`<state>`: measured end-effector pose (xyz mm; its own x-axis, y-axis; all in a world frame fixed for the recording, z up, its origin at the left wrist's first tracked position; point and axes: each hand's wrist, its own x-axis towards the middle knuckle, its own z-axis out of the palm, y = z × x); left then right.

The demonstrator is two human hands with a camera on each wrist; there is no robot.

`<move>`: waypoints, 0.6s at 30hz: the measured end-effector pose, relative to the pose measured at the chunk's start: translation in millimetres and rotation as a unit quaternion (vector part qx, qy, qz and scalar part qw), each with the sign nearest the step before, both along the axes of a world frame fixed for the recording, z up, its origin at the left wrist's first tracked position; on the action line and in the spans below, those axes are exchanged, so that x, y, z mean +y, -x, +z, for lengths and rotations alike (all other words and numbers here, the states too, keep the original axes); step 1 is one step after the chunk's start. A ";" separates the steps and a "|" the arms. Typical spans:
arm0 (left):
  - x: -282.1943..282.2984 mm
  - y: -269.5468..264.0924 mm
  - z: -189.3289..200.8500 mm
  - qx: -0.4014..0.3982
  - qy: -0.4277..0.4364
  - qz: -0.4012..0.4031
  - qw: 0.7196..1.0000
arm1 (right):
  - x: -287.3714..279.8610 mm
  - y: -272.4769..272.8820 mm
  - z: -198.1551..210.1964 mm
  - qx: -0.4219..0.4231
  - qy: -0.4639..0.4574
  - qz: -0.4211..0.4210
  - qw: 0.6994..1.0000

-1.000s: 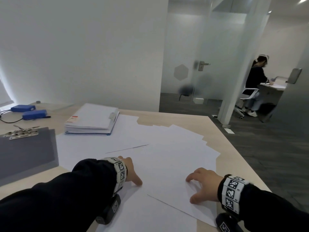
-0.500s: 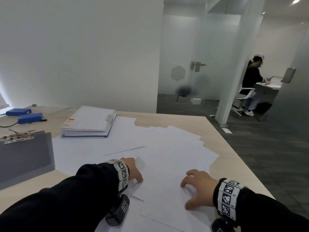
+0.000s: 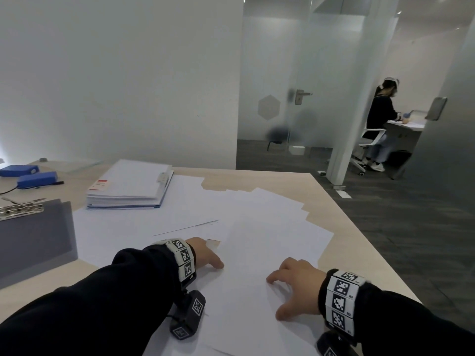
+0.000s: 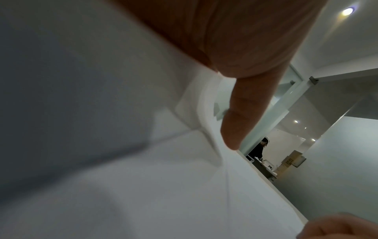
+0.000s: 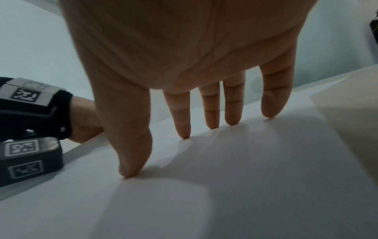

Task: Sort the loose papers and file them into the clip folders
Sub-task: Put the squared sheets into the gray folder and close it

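Across the desk loose papers lay fanned; the right hand pinned one with spread fingertips while the left hand pinched its lifted corner, likely to separate it.

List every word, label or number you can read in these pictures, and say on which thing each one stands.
No text can be read.
Red and white label on the white folder: print too small.
Cardboard box, left wrist view: dark marks, blurred.
Wristband tags: black and white code squares; the tiny print beside them is illegible.
Loose papers: blank.

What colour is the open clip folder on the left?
Grey, with a silver metal clip; the clip folder shows best in the head view.
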<state>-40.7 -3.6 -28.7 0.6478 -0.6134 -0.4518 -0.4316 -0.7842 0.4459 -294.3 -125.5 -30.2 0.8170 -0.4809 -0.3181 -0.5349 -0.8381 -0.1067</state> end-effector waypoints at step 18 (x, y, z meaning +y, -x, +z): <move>-19.2 21.4 1.9 -0.014 0.021 -0.006 1.000 | 2.5 2.2 3.4 0.026 0.006 -0.044 0.999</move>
